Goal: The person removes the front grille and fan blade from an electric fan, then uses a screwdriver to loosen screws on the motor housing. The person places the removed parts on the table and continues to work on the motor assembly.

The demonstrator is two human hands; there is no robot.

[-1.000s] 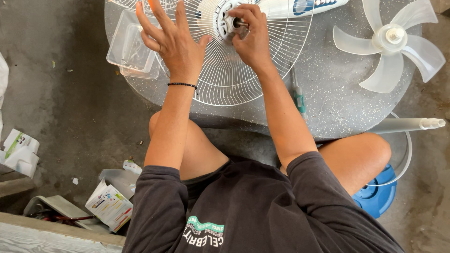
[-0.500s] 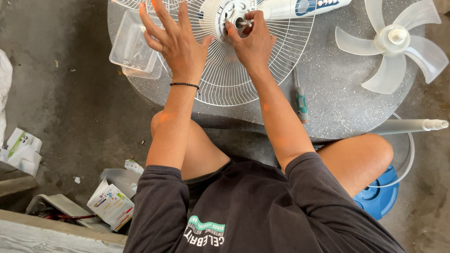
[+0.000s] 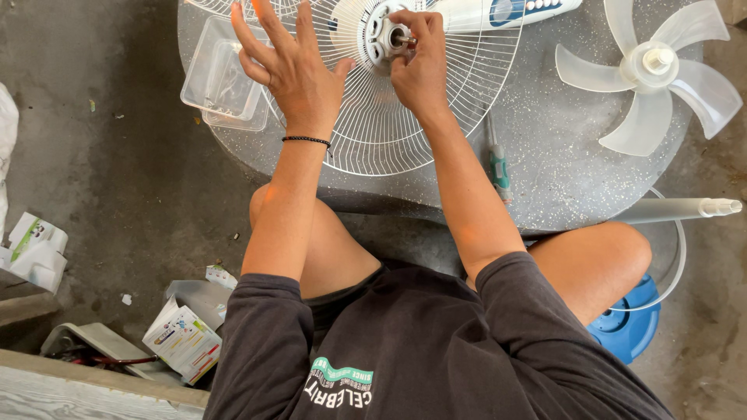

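- Pinching shaft (image 3: 401, 36) at grille (image 3: 389, 117) hub with right hand (image 3: 419, 66), fingers closed on it
- Resting left hand (image 3: 292, 66) on grille, fingers spread open
- Lying on table (image 3: 560, 163): grille, blade (image 3: 652, 74), tray (image 3: 220, 76)

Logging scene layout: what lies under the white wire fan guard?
Under the wire fan guard the speckled round table shows through the mesh. The left hand rests spread on the guard, the right hand pinches at the motor hub; beneath hands and hub is hidden.
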